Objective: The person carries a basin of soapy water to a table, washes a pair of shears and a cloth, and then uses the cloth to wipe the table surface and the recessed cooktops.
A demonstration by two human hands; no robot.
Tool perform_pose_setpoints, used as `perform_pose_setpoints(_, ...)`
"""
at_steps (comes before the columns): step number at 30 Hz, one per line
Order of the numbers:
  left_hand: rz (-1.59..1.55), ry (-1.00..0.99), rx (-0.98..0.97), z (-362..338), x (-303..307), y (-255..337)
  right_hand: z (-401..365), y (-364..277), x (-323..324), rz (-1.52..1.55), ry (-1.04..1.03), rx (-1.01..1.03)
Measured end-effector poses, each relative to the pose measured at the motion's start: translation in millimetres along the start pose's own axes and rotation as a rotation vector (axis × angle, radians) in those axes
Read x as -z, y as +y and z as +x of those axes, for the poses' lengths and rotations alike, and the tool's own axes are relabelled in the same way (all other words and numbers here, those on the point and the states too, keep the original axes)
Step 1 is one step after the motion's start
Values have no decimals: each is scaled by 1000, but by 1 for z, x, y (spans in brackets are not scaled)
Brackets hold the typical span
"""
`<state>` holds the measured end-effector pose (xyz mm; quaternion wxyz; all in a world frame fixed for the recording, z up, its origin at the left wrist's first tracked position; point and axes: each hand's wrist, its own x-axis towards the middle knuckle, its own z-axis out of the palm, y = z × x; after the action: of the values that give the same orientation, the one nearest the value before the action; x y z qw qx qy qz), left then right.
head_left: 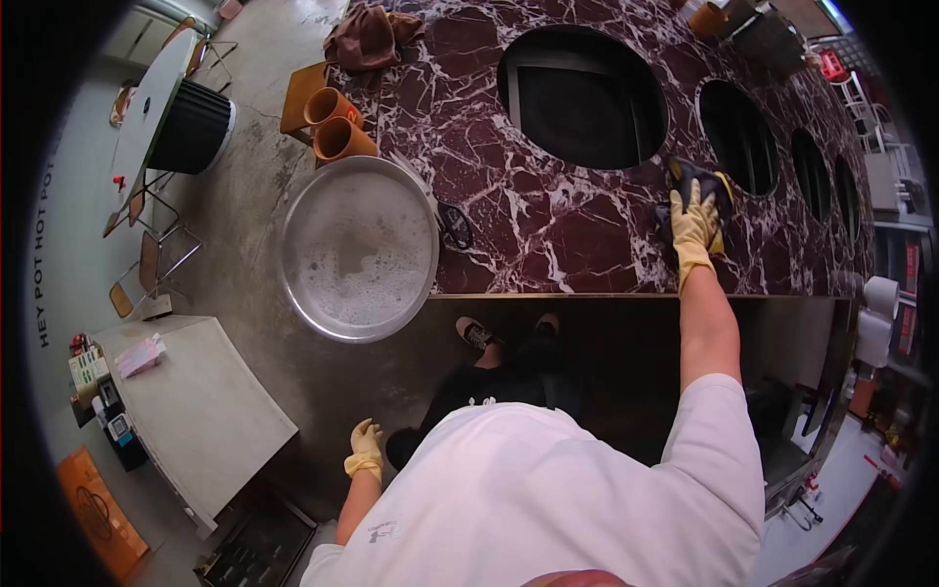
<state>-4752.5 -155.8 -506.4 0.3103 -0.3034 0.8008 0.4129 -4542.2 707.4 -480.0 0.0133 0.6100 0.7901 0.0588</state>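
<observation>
My right hand (695,223), in a pale yellow rubber glove, presses with spread fingers on a dark cloth with yellow edges (725,191). The cloth lies bunched on the dark red, white-veined marble counter (577,230), between two round openings. My left hand (365,448), gloved the same way, hangs low at my side with loosely bent fingers and nothing visible in it. A round metal basin (291,279) of sudsy water sits at the counter's left front corner. Beside its rim lie scissors with black handles (455,226).
Several round openings run along the counter, the largest opening (584,98) at its middle. Brown cups (342,140) stand behind the basin, and a brown cloth (370,39) lies at the back left corner. A grey-topped table (201,411) is at lower left.
</observation>
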Motion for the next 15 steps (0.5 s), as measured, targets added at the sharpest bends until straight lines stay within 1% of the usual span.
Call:
perform_pose_setpoints(1,3,41,49,-6,12,-6,9,0,-4,2,-36,-130)
perform_pose_setpoints(3,46,76,125,-33,19,-14,6,-23,-31,103,106,83)
perform_pose_setpoints(4,-55,137,201,-39,16,-26,-10,-51,-28,204,178,293)
perform_pose_setpoints(5,-55,137,273,-44,14,-37,-36,-90,-6,239,113,414)
perform_pose_setpoints(6,53,197,310,-73,-2,-22,-63,-132,16,343,93,542)
perform_pose_setpoints(7,33,201,307,-100,-19,2,-84,-170,30,329,62,669)
perform_pose_setpoints(8,126,198,346,-121,-36,27,-96,-204,43,379,18,771)
perform_pose_setpoints(9,221,197,379,-126,-52,45,-98,-237,55,458,-2,867)
perform_pose_setpoints(11,-47,214,320,-104,-75,19,-84,-288,63,541,-31,1030)
perform_pose_setpoints(12,-75,229,294,-103,-92,22,-68,-311,66,579,-73,1105)
perform_pose_setpoints(13,-142,243,304,-95,-105,11,-43,-336,65,598,-57,1186)
perform_pose_setpoints(15,-206,199,264,-111,-139,23,20,-385,72,677,-129,1143)
